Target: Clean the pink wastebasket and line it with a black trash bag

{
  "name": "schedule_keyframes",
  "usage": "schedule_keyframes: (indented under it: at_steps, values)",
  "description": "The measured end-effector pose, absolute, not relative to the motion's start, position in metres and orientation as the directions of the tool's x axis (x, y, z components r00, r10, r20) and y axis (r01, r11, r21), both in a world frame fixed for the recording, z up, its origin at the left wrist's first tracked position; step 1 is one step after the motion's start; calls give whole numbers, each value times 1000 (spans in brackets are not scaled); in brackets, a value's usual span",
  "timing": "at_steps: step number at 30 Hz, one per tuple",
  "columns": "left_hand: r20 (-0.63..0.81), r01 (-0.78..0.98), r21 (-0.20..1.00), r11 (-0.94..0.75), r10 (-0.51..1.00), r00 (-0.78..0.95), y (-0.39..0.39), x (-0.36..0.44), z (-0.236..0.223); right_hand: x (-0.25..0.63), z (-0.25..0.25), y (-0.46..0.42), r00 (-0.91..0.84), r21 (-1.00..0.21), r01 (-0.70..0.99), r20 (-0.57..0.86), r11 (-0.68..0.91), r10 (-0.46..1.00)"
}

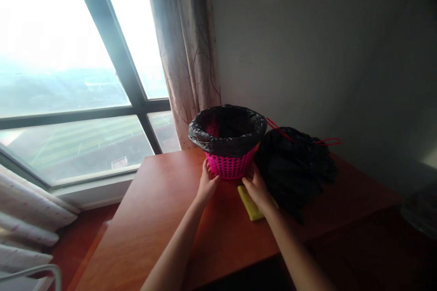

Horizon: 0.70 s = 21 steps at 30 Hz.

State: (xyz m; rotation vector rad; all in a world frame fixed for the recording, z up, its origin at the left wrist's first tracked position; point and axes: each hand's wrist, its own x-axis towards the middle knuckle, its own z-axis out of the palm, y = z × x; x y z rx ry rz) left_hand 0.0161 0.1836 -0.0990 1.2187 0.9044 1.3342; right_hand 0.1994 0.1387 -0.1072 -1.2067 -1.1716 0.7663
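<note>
A pink perforated wastebasket stands upright on the wooden table. Its inside is lined with a black garbage bag, folded outward over the rim all round. My left hand holds the lower left side of the basket. On the lower right side, my right hand grips it in the same way. Some fingertips are hidden behind the basket. A folded yellow cloth lies partly beneath my right wrist. Just right of the basket sits a crumpled black drawstring bag with red ties sticking up.
The reddish-brown table ends at a near edge below my forearms. Behind it rise a grey wall and a patterned curtain. A large window is on the left. A pale curved bar shows at lower left.
</note>
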Motion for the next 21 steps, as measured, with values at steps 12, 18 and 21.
schedule_keyframes:
  at_steps: [12,18,21]
  values:
    - [184,-237,959,-157,978,95,190,51,-102,219,-133,88,355,-928,319,307,195,883]
    - [181,-238,959,-152,978,105,195,54,-104,232,-138,93,360,-906,384,326,180,874]
    - [181,-235,960,-151,977,111,198,56,-107,243,-140,99,357,-887,430,336,166,872]
